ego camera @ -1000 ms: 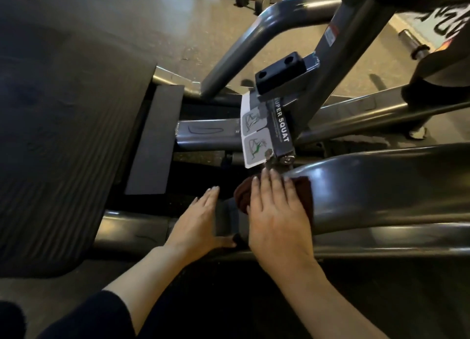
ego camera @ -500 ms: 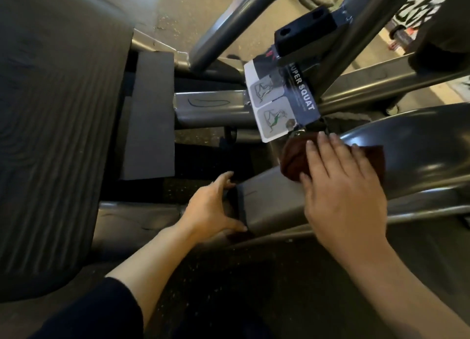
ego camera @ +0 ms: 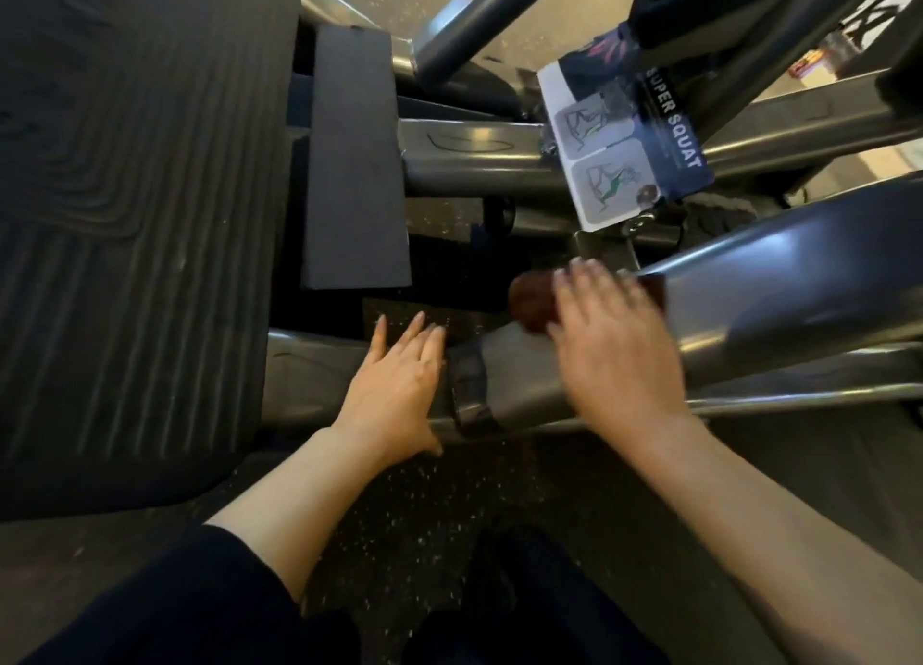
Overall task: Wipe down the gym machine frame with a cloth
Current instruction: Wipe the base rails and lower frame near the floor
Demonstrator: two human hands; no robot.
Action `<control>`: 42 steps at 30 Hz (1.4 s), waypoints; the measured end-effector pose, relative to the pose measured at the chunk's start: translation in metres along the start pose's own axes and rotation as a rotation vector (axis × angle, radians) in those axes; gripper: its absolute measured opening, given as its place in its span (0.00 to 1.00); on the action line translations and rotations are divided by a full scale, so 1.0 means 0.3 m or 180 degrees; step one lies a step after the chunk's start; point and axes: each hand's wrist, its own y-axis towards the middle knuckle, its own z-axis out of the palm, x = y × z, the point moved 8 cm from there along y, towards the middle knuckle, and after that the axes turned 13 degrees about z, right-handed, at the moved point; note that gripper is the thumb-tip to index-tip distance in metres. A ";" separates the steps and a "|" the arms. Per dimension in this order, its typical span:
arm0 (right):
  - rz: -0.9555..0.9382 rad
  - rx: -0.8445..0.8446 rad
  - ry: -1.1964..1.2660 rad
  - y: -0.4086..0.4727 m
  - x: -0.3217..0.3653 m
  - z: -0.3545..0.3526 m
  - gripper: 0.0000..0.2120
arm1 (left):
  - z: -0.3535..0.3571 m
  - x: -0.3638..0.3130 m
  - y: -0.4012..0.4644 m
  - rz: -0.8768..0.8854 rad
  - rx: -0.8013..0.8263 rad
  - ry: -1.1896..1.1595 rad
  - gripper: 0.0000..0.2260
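A thick grey frame beam (ego camera: 779, 285) of the squat machine slants from the lower middle up to the right. My right hand (ego camera: 612, 345) lies flat with straight fingers on a dark brown cloth (ego camera: 532, 301), pressing it onto the beam near its lower end. The hand is blurred with motion. The cloth shows at the fingertips and to the left of the hand. My left hand (ego camera: 399, 390) rests on the lower rail just left of the beam's black end cap (ego camera: 469, 390), fingers straight, thumb under the rail's edge.
A ribbed black footplate (ego camera: 130, 215) fills the left side, with a flat black block (ego camera: 352, 165) beside it. A "SUPER SQUAT" instruction label (ego camera: 624, 145) hangs on the grey frame tubes above the beam. Speckled rubber floor lies below, with my dark clothing at the bottom.
My right hand and the cloth slid back down the beam towards its lower end. My left hand uncurled from the end cap and now lies flat beside it. The view dipped closer.
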 end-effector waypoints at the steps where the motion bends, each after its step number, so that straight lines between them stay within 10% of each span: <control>1: 0.0156 -0.0081 0.0029 0.009 -0.015 -0.006 0.24 | -0.002 0.019 -0.014 -0.0088 0.0020 0.0072 0.53; 11: -0.1039 0.0363 -0.0170 -0.186 0.319 0.211 0.28 | -0.030 0.035 -0.035 -0.0318 0.0189 0.0549 0.46; 20: -0.0236 0.0356 0.0532 -0.137 0.289 0.207 0.27 | -0.051 0.070 -0.118 -0.0329 0.0037 0.0865 0.42; 27: 0.0425 0.0567 0.2815 -0.217 0.453 0.255 0.25 | -0.163 0.077 -0.182 -0.0359 -0.0098 0.1304 0.25; 35: 0.0675 0.0713 0.3578 -0.115 0.489 0.285 0.24 | -0.238 0.213 -0.266 -0.1187 0.0194 0.1498 0.57; 42: 0.0077 0.0449 0.3648 -0.229 0.574 0.202 0.25 | -0.221 0.249 -0.321 -0.1151 -0.0329 0.0901 0.60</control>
